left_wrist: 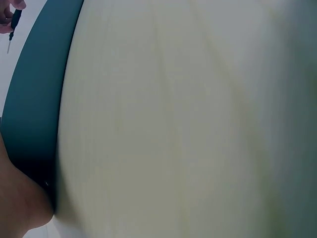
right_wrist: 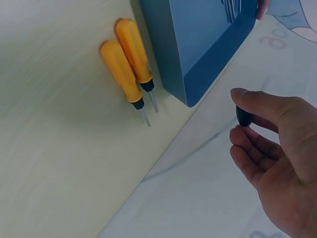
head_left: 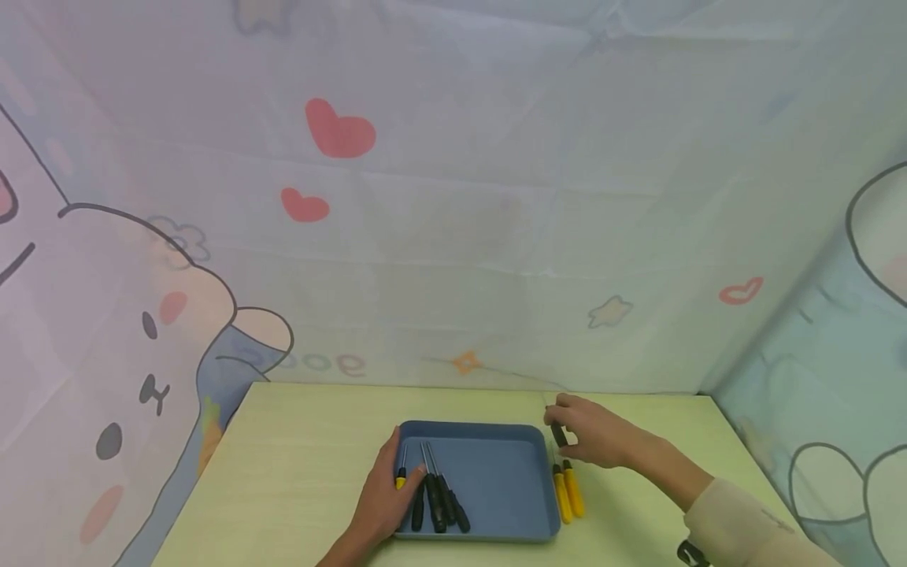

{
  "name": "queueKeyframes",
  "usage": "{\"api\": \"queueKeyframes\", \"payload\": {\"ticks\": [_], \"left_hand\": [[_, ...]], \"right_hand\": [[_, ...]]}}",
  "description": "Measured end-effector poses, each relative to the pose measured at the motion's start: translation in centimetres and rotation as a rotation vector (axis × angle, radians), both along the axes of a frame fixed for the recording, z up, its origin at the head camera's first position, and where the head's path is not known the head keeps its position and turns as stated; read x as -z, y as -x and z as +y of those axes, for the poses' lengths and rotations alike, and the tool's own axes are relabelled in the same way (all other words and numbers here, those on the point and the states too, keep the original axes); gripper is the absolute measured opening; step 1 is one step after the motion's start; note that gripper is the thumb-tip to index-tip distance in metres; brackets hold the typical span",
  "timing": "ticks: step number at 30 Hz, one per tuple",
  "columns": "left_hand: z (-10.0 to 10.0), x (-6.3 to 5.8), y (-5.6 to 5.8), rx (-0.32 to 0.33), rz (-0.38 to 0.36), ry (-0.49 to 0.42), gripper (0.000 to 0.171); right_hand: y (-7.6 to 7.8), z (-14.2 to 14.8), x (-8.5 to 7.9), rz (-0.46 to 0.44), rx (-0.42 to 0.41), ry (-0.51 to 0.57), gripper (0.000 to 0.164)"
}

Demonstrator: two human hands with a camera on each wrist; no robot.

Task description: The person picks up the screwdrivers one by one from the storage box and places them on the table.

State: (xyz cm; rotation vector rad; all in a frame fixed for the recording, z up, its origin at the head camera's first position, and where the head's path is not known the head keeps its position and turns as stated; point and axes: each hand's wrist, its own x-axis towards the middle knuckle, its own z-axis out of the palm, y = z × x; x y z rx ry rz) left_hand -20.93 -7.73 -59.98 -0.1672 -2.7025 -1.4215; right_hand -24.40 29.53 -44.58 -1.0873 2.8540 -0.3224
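Observation:
My left hand (head_left: 380,494) grips the left side of a blue tray (head_left: 503,484), with the thumb over the rim and the fingers along the outer wall. Inside that end lie several screwdrivers with black handles (head_left: 435,502), shafts pointing away from me. A yellow-and-black one (head_left: 401,477) is partly hidden by the thumb. Beyond the tray's far right corner, my right hand (head_left: 598,431) pinches a black-handled screwdriver (head_left: 558,433) between thumb and fingertips, raised above the table. In the left wrist view its thin metal shaft (left_wrist: 8,47) shows.
Two yellow-handled screwdrivers (right_wrist: 121,69) lie side by side on the pale wooden table (head_left: 298,465), just right of the tray. A printed cloth backdrop (head_left: 496,236) with cartoon figures rises behind the table's back edge and at both sides.

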Motion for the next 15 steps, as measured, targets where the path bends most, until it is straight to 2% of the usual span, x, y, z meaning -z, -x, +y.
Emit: {"api": "queueKeyframes", "payload": {"ticks": [7, 15], "left_hand": [[0.0, -0.1, -0.1, 0.006, 0.022, -0.002, 0.081], [0.1, -0.1, -0.1, 0.001, 0.009, -0.001, 0.082]], "right_hand": [[0.1, 0.6, 0.1, -0.012, -0.003, 0.029, 0.036], [0.0, 1.3, 0.3, -0.028, -0.011, 0.083, 0.035]]}}
